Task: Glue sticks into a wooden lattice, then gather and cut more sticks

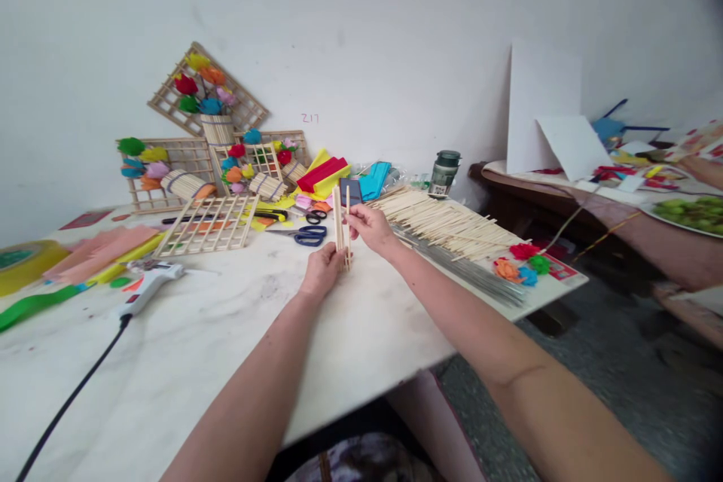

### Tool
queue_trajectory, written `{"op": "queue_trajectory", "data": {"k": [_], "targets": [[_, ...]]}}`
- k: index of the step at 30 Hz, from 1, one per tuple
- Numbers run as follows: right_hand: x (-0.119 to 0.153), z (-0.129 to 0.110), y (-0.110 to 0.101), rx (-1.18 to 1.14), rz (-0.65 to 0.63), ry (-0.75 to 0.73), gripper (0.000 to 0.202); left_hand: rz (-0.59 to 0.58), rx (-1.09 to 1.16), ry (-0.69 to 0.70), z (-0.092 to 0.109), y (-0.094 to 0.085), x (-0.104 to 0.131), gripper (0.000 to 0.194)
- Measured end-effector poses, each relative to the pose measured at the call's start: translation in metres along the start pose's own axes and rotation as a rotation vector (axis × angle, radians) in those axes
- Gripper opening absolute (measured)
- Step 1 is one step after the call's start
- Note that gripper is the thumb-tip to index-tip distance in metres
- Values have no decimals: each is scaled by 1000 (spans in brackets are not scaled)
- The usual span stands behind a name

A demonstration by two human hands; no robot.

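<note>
Several thin wooden sticks (337,218) stand upright in a small bunch over the middle of the table. My left hand (324,269) is closed round their lower ends. Pinched in the fingers of my right hand (368,226) is a single wooden stick (348,203), held upright just right of the bunch. Dark-handled scissors (309,235) lie on the table close to my left hand. To the right of my right hand spreads a large pile of loose wooden sticks (446,222), with a bundle of grey wires (480,271) along its near side.
A glue gun (150,290) with a black cord lies at left, near yellow tape (28,263) and crepe paper. Stick lattices (208,224) and paper flowers in stick pots (218,128) stand by the wall. A dark jar (445,173) is behind the pile. A person's arm shows far right.
</note>
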State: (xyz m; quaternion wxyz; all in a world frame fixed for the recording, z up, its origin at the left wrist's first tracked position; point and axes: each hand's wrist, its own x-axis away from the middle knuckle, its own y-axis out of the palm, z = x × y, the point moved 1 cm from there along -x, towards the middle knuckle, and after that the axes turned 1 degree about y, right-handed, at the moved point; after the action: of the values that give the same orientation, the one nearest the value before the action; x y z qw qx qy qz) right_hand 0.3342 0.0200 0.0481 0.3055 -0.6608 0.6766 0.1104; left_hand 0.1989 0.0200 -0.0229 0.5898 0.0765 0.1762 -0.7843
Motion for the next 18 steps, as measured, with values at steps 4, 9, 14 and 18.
{"op": "queue_trajectory", "data": {"k": [4,9,14,18], "targets": [[0,3,2,-67,12,17,19,-17,39,-27,2,1,0,33],[1,8,7,-132,-4,40,21,-19,-30,22,3,0,0,31],[4,5,8,-210,-64,77,24,-27,-46,29,4,-1,1,29],[5,2,5,-205,-119,52,19,-41,-10,20,7,-1,2,30]]}}
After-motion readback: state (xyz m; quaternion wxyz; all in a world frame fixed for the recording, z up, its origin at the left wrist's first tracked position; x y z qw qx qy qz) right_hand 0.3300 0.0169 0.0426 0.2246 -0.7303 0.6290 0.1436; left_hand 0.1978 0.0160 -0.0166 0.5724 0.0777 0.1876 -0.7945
